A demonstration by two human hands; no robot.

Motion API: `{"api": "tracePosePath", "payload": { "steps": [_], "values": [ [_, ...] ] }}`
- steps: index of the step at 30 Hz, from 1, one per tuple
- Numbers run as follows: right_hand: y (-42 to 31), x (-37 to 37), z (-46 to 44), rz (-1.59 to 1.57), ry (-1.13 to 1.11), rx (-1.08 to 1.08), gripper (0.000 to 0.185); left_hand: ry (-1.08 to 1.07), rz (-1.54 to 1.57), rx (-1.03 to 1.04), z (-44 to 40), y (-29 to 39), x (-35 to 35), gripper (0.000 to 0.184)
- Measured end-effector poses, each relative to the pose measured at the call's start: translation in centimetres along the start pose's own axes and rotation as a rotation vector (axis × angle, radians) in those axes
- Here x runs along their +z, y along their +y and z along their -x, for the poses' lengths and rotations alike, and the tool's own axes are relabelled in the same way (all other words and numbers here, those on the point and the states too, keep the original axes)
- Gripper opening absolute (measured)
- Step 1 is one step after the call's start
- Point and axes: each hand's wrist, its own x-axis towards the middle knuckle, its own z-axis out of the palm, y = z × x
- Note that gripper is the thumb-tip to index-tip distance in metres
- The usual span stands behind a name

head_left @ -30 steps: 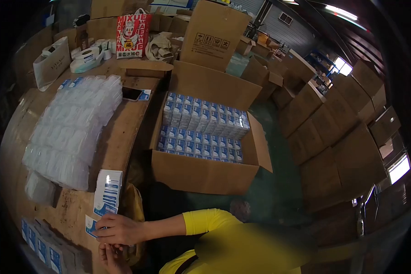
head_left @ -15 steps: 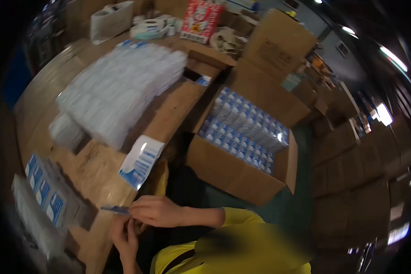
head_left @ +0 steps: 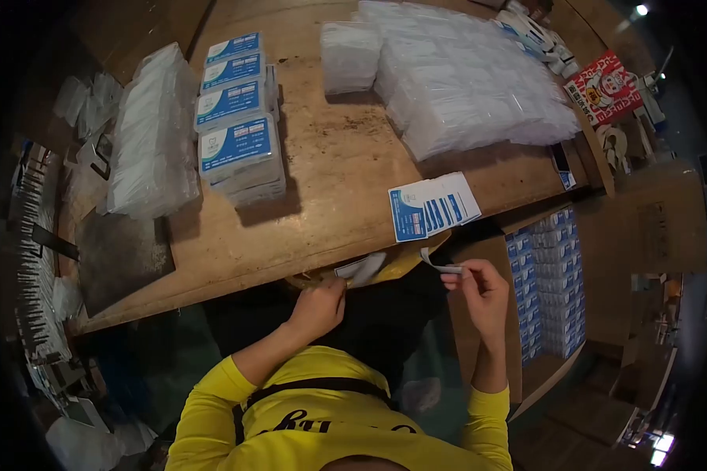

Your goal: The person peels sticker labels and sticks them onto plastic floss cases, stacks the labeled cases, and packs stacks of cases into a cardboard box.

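Counter point(head_left: 330, 180): stretches slantwise across the upper part of the view, wooden and stained.
Open carton point(head_left: 546, 385): stands beyond the counter's right end of the front edge, holding rows of blue-and-white packs point(head_left: 558, 282).
Clear case block point(head_left: 471, 86): covers the far right of the counter in close-set rows.
Clear case row point(head_left: 153, 141): lies toward the counter's left end.
Labelled stacks point(head_left: 236, 149): stand just right of that row, blue-and-white on top.
Yellow material point(head_left: 408, 263): shows along the counter's front edge.
Card fan point(head_left: 432, 208): lies spread near that edge.
Left hand point(head_left: 320, 304): curls with fingers drawn together, beside a grey-white piece point(head_left: 365, 268); gripping or merely near, hard to tell.
Right hand point(head_left: 481, 294): pinches, thumb and fingers clamped on a pale strip point(head_left: 444, 268), well apart from the left.
Pale strip: reaches leftward from the fingertips, free end bent upward, off the counter.
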Motion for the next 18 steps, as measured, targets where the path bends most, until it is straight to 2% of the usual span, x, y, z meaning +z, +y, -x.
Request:
{"api": "tracePosePath", "payload": {
  "steps": [4,7,8,10,11,13,17,18],
  "values": [
    [-1.0,0.6,-0.3,0.001,-0.008,-0.14,0.022,-0.095,-0.053,-0.284,-1.2,-3.0,2.9,0.021],
    [-0.9,0.8,-0.6,0.115,-0.072,-0.173,0.025,-0.213,0.009,-0.363,-1.4,-3.2,2.8,0.026],
    [-0.6,0.9,-0.8,0.116,-0.077,-0.206,0.022,-0.172,0.159,-0.174,-0.7,-4.1,3.3,0.028],
    [-0.1,1.1,-1.2,0.118,-0.084,-0.272,0.018,-0.241,0.43,-0.088,-1.4,0.7,-1.6,0.028],
    [-0.1,1.3,-1.2,0.051,-0.076,-0.215,0.016,-0.389,0.458,-0.129,-2.4,2.7,-4.2,0.03],
    [-0.3,2.0,-1.2,-0.079,-0.064,-0.1,0.013,-0.15,0.485,0.092,-4.6,5.7,-9.0,0.032],
    [-1.1,2.4,-1.7,-0.198,-0.114,-0.044,0.011,0.251,-0.072,0.378,-12.7,8.2,-16.4,0.037],
    [-1.2,2.7,-1.8,-0.207,-0.103,-0.061,0.012,0.296,-0.211,0.334,-15.2,8.4,-17.7,0.04]
  ]
}}
